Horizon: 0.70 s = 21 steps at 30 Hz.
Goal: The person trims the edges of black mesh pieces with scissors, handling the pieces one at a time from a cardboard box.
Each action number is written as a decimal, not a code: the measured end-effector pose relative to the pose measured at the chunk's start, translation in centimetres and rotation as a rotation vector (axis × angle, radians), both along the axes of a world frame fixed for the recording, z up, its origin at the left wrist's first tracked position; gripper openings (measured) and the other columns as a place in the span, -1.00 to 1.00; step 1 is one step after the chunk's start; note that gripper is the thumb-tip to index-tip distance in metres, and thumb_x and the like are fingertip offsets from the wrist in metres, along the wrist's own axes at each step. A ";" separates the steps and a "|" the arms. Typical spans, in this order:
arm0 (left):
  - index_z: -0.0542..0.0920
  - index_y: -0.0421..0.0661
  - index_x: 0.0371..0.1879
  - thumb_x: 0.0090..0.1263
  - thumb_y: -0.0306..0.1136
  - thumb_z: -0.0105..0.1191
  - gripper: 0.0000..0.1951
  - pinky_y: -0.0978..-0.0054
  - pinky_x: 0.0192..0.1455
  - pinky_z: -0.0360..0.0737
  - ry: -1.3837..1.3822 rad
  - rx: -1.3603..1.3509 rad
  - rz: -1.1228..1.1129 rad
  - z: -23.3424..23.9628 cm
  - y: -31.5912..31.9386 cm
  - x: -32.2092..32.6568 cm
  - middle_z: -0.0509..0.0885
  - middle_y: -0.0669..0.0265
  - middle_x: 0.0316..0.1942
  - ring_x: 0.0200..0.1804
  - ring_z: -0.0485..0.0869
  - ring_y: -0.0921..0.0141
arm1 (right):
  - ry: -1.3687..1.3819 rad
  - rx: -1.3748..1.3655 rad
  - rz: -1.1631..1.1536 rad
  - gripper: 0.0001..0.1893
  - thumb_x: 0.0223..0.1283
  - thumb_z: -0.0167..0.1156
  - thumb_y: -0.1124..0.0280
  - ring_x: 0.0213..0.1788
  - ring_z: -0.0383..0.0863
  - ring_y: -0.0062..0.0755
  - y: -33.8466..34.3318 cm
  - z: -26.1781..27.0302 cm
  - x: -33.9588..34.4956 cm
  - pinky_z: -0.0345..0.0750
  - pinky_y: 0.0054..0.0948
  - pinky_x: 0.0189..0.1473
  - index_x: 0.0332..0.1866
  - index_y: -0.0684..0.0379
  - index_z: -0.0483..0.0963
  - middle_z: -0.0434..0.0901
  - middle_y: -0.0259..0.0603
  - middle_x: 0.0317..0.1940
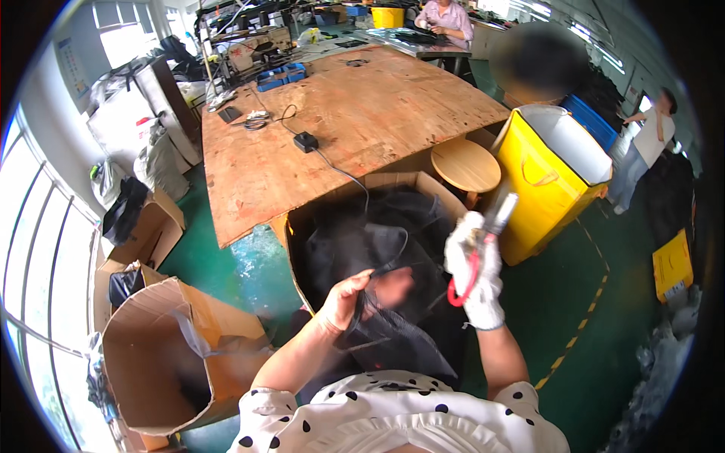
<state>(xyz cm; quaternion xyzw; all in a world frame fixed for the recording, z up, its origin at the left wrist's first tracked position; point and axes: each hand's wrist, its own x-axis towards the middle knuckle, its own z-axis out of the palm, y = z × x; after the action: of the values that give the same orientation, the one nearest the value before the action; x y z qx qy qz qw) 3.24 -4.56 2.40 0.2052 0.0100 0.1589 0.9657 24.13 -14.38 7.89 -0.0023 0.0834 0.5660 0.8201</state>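
Note:
My bare left hand (346, 299) pinches the edge of a black mesh fabric piece (405, 331), which hangs down in front of my lap. Some fingers look blurred beyond the strip of fabric. My right hand (476, 269), in a white knitted glove, grips red-handled scissors (467, 283) whose blades point up and away to the right. The blades are blurred. Below and beyond both hands stands a cardboard box (442, 189) with heaped black fabric (391, 215) in it.
A wooden table (351, 119) stands ahead, bearing a power adapter (306, 141) and cables. To the right are a round stool (466, 164) and a yellow bag (544, 192). A cardboard box (153, 362) is on the left. One person sits ahead; another stands far right.

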 end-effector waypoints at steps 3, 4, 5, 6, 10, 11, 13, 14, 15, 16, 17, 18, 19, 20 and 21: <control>0.42 -0.33 0.02 0.17 -0.22 0.20 -0.47 0.19 0.38 0.23 -0.013 0.067 0.050 0.8 1.7 0.0 0.14 -0.16 0.34 0.36 0.24 0.05 | -0.167 -0.044 0.021 -0.92 0.26 0.03 0.38 -0.47 0.43 -0.49 -4.2 0.9 0.8 0.45 -0.48 -0.39 -0.27 0.14 0.36 0.40 -0.37 -0.49; 0.36 -0.35 0.10 0.18 -0.22 0.19 -0.41 0.20 0.38 0.22 -0.009 0.102 0.057 0.6 2.2 -0.1 0.14 -0.15 0.34 0.36 0.24 0.06 | -0.247 -0.059 0.047 -0.90 0.29 -0.01 0.38 -0.42 0.51 -0.45 -5.3 0.9 0.8 0.53 -0.44 -0.33 -0.26 0.16 0.35 0.43 -0.33 -0.47; 0.31 -0.37 0.18 0.18 -0.22 0.18 -0.35 0.20 0.38 0.22 -0.005 0.136 0.062 0.6 2.6 -0.2 0.15 -0.14 0.34 0.36 0.23 0.07 | -0.213 -0.047 0.187 -0.89 0.31 -0.02 0.36 -0.40 0.53 -0.45 -5.9 1.0 0.3 0.55 -0.44 -0.33 -0.26 0.17 0.35 0.44 -0.31 -0.46; 0.33 -0.36 0.15 0.20 -0.23 0.16 -0.39 0.23 0.39 0.21 -0.033 0.172 0.038 0.6 2.9 0.2 0.15 -0.14 0.34 0.37 0.22 0.08 | -0.182 -0.040 0.316 -0.87 0.32 -0.02 0.34 -0.39 0.54 -0.44 -6.6 1.3 -0.2 0.57 -0.45 -0.33 -0.26 0.17 0.34 0.44 -0.30 -0.45; 0.36 -0.38 0.11 0.22 -0.23 0.12 -0.44 0.25 0.39 0.20 -0.005 0.217 0.030 0.8 3.2 0.6 0.14 -0.14 0.35 0.38 0.21 0.08 | -0.087 -0.276 0.735 -0.80 0.40 -0.12 0.29 -0.56 0.39 -0.60 -6.7 1.5 -2.9 0.43 -0.66 -0.55 -0.25 0.19 0.33 0.31 -0.35 -0.55; 0.35 -0.40 0.12 0.23 -0.22 0.11 -0.42 0.25 0.39 0.20 -0.018 0.237 0.024 0.6 3.2 0.7 0.13 -0.14 0.35 0.38 0.21 0.08 | -0.281 -0.340 0.773 -0.79 0.41 -0.13 0.29 -0.56 0.39 -0.60 -6.8 1.0 -3.2 0.44 -0.64 -0.55 -0.24 0.21 0.34 0.30 -0.36 -0.58; 0.33 -0.42 0.13 0.23 -0.22 0.10 -0.41 0.26 0.39 0.20 -0.035 0.258 0.015 0.6 3.3 0.9 0.13 -0.13 0.35 0.38 0.21 0.09 | -0.321 -0.323 0.868 -0.75 0.41 -0.11 0.24 -0.53 0.46 -0.61 -6.9 -0.2 -3.0 0.47 -0.65 -0.57 -0.20 0.22 0.36 0.44 -0.30 -0.53; 0.32 -0.43 0.15 0.24 -0.21 0.09 -0.39 0.25 0.39 0.20 -0.026 0.275 0.006 0.7 3.2 1.0 0.12 -0.13 0.36 0.38 0.21 0.10 | -0.354 -0.300 0.904 -0.75 0.41 -0.11 0.21 -0.58 0.44 -0.62 -6.8 -0.6 -2.8 0.44 -0.65 -0.62 -0.20 0.19 0.37 0.44 -0.33 -0.56; 0.30 -0.44 0.17 0.25 -0.21 0.09 -0.38 0.25 0.40 0.19 -0.016 0.293 0.002 0.7 3.3 0.9 0.12 -0.12 0.36 0.38 0.21 0.11 | -0.389 -0.276 0.944 -0.74 0.41 -0.12 0.18 -0.62 0.42 -0.63 -6.5 -0.9 -2.7 0.42 -0.65 -0.68 -0.21 0.16 0.38 0.44 -0.36 -0.58; 0.30 -0.44 0.17 0.25 -0.21 0.09 -0.38 0.25 0.40 0.19 -0.015 0.293 0.005 0.9 3.3 0.9 0.12 -0.12 0.36 0.38 0.21 0.11 | -0.389 -0.275 0.947 -0.74 0.41 -0.12 0.18 -0.62 0.42 -0.63 -6.4 -0.9 -2.7 0.42 -0.65 -0.68 -0.21 0.16 0.38 0.44 -0.36 -0.58; 0.32 -0.43 0.15 0.25 -0.20 0.09 -0.40 0.24 0.40 0.19 0.000 0.314 0.008 1.1 3.3 0.9 0.16 -0.11 0.34 0.37 0.23 0.12 | -0.475 -0.306 0.959 -0.74 0.40 -0.11 0.15 -0.68 0.40 -0.63 -6.3 -0.9 -2.7 0.39 -0.64 -0.74 -0.21 0.12 0.38 0.43 -0.40 -0.61; 0.35 -0.42 0.13 0.25 -0.20 0.09 -0.42 0.23 0.41 0.18 0.015 0.333 0.010 1.2 3.2 0.9 0.20 -0.10 0.33 0.36 0.25 0.14 | -0.560 -0.337 0.971 -0.75 0.39 -0.11 0.13 -0.73 0.39 -0.63 -6.2 -0.8 -2.7 0.37 -0.62 -0.79 -0.21 0.08 0.39 0.43 -0.44 -0.63; 0.35 -0.42 0.13 0.25 -0.20 0.09 -0.42 0.23 0.41 0.18 0.016 0.332 0.013 0.9 3.3 0.9 0.20 -0.10 0.33 0.36 0.25 0.14 | -0.560 -0.337 0.974 -0.75 0.39 -0.11 0.13 -0.73 0.39 -0.63 -6.0 -0.9 -2.7 0.37 -0.62 -0.79 -0.21 0.08 0.39 0.43 -0.44 -0.63; 0.36 -0.42 0.12 0.25 -0.20 0.09 -0.42 0.23 0.41 0.17 0.028 0.335 0.006 0.5 3.4 1.0 0.25 -0.08 0.30 0.34 0.28 0.15 | -0.640 -0.376 0.998 -0.72 0.37 -0.10 0.06 -0.74 0.37 -0.65 -5.6 -1.0 -2.7 0.35 -0.63 -0.76 -0.19 0.05 0.37 0.41 -0.49 -0.63; 0.37 -0.41 0.12 0.25 -0.19 0.09 -0.42 0.22 0.42 0.16 0.039 0.337 -0.004 0.2 3.3 1.1 0.31 -0.06 0.27 0.33 0.30 0.16 | -0.720 -0.417 1.019 -0.68 0.35 -0.10 -0.02 -0.74 0.35 -0.68 -5.3 -1.2 -2.7 0.32 -0.63 -0.72 -0.17 0.03 0.34 0.39 -0.54 -0.62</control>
<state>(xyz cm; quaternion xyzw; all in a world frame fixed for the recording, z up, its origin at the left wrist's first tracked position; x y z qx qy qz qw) 4.31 -1.28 2.55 0.3672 0.0014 0.1522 0.9176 21.38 -19.69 6.67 -0.3895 -0.0999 0.8195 0.4084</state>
